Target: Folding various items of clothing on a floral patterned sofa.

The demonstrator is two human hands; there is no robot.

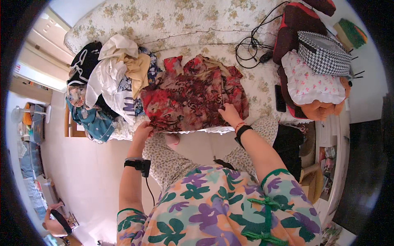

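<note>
A red and brown patterned blouse (pixel 186 96) lies spread on the floral quilted cover in front of me, its hem toward me. At its near left corner, my left hand (pixel 143 131) is closed, the fingertips pinching the cloth. My right hand (pixel 231 115) rests on the lower right part of the blouse, fingers drawn together on the fabric; the fold under them is partly hidden. Left of the blouse is a heap of clothes: a white garment (pixel 107 76), a yellow one (pixel 138 69), a black one (pixel 84 63) and a teal one (pixel 92 123).
Black cables (pixel 248 51) lie coiled beyond the blouse, and a dark phone (pixel 280 98) lies to its right. Farther right are a frilled pink-flowered cushion (pixel 312 80) and a houndstooth bag (pixel 324 53). The bed's quilted cover (pixel 172 16) extends behind. A black band (pixel 137 164) with a cable circles my left wrist.
</note>
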